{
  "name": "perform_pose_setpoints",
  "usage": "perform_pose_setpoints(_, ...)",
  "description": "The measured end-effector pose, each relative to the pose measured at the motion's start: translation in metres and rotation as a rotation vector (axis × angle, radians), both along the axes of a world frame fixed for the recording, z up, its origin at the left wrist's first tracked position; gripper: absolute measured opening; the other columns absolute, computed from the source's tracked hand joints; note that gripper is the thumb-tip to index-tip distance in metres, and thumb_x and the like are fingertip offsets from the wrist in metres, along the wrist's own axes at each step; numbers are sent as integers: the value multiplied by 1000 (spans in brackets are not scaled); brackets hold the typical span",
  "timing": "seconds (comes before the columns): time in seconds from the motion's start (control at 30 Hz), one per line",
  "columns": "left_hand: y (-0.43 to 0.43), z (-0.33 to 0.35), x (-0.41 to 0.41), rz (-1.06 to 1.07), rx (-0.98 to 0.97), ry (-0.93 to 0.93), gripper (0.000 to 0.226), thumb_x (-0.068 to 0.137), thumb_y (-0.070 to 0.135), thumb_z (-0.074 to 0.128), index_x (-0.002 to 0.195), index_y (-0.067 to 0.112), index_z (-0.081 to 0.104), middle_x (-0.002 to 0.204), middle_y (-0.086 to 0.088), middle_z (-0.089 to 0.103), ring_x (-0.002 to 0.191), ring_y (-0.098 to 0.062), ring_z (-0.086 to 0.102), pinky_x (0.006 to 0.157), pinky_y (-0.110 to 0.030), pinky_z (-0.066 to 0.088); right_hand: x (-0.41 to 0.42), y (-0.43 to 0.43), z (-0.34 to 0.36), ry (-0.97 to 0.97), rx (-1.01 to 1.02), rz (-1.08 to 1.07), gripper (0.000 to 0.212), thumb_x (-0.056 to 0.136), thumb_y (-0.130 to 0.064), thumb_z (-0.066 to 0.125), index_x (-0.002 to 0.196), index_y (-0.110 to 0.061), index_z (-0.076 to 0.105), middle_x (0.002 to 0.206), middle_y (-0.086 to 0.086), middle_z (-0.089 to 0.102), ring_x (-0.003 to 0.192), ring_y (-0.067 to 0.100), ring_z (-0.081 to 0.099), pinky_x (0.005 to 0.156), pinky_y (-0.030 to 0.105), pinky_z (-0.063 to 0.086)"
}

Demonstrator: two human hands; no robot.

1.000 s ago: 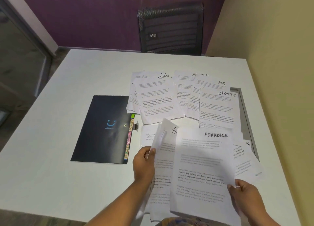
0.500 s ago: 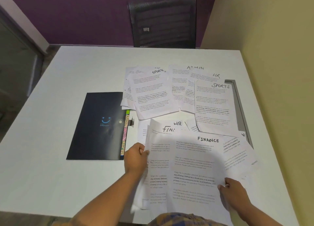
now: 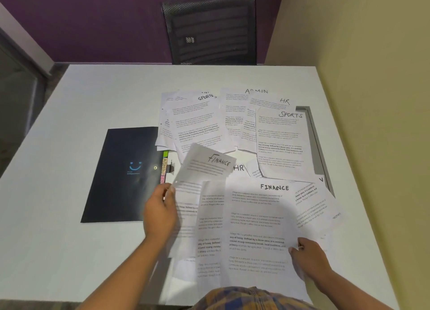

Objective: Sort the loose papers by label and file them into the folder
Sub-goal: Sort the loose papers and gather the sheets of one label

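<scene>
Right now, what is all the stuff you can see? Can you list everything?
Table: one, white, under everything.
Folder: one, black, flat, left of the papers.
Chair: one, black, behind the table.
SPORTS sheets: two, white, far row.
ADMIN sheet: one, white, far middle.
HR sheets: two, white, one far right, one in the middle, mostly covered.
FINANCE sheets: two labels showing, white, near edge.
Other sheets: a few, white, near right, labels hidden.
Left hand: one, pinching the tilted FINANCE sheet.
Right hand: one, holding the flat FINANCE sheet.
</scene>
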State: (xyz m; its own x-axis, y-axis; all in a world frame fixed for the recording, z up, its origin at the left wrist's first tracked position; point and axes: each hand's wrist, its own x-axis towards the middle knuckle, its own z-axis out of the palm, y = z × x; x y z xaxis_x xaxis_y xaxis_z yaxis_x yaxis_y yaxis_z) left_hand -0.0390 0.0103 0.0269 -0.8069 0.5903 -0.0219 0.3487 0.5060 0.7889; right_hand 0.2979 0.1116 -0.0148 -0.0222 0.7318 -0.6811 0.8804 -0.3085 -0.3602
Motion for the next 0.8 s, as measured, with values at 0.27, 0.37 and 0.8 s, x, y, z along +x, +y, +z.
perform_pose_setpoints(0.27,-9,63,-39,281,327,-117,7,97,21,59,101,18,63,87,3,66,75,-8,61,68,-18,51,6,0,4,87,-32,-73,31,91,-12,62,64,-9,48,69,7,62,64,24,57,59,30,36)
perform_pose_setpoints(0.37,-11,88,-44,369,441,-138,8,97,20,59,103,17,62,83,10,63,71,-3,59,61,-8,50,5,-1,14,152,-14,-82,27,92,-14,63,68,-2,57,69,5,68,63,21,60,59,29,39)
perform_pose_setpoints(0.8,24,113,41,126,450,-645,17,95,0,58,105,14,59,100,-5,76,88,-17,74,74,-31,60,-43,31,100,673,95,-291,18,93,3,59,81,-6,70,60,-2,70,47,4,58,46,14,42)
